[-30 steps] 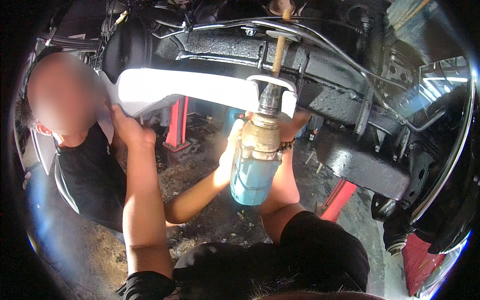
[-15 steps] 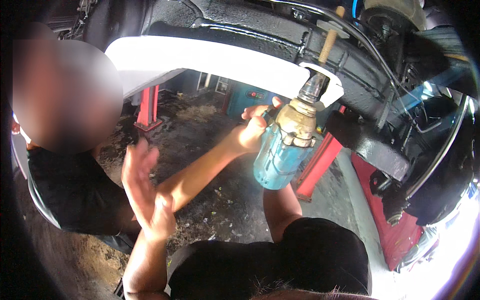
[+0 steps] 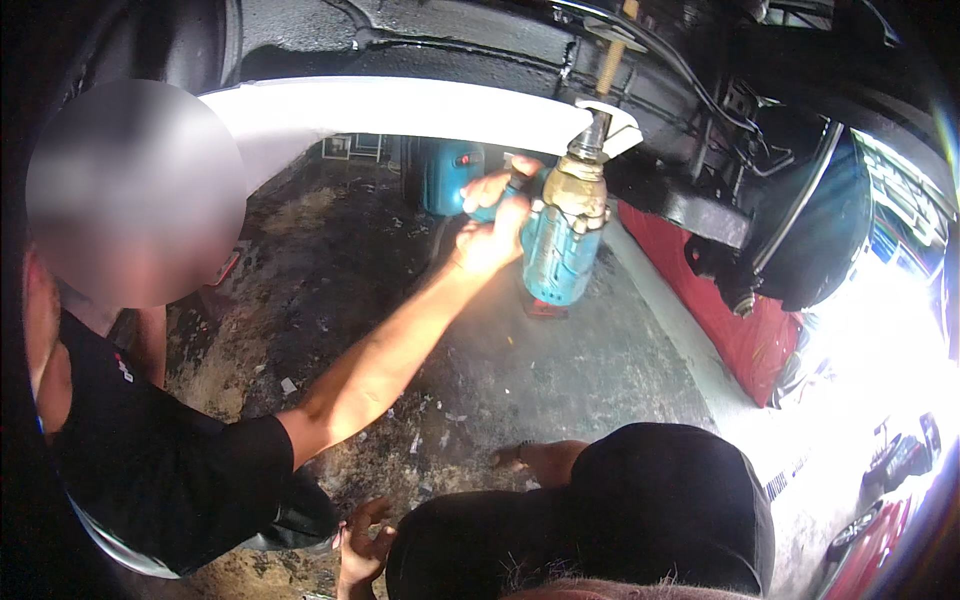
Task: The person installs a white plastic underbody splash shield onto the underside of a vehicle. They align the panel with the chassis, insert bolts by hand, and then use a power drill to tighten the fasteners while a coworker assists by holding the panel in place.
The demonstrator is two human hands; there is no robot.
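Observation:
An impact wrench (image 3: 563, 240), blue with a worn tan nose, stands upright below a threaded rod (image 3: 612, 65). Its dark socket (image 3: 592, 135) enters the bracket at the end of a long bright white bar (image 3: 400, 108). A co-worker's hand (image 3: 495, 225), reaching in from the left, grips the wrench handle. Low in the picture, my left hand (image 3: 365, 550) is empty, its fingers loosely bent and apart. My right hand (image 3: 508, 458) hangs under the wrench, apart from it, in front of my black sleeve; its fingers are too dark and small to make out.
A black vehicle underbody (image 3: 470, 65) spans the top. The co-worker (image 3: 180, 440) stands close on the left. At right are a red panel (image 3: 700, 290) and a hanging black part with a metal tube (image 3: 800, 210). A blue machine (image 3: 440, 175) stands behind, on a stained floor.
My right hand has come down from beneath the wrench. My left hand has dropped from its raised place towards the lower edge. The co-worker still holds the wrench; the view has shifted.

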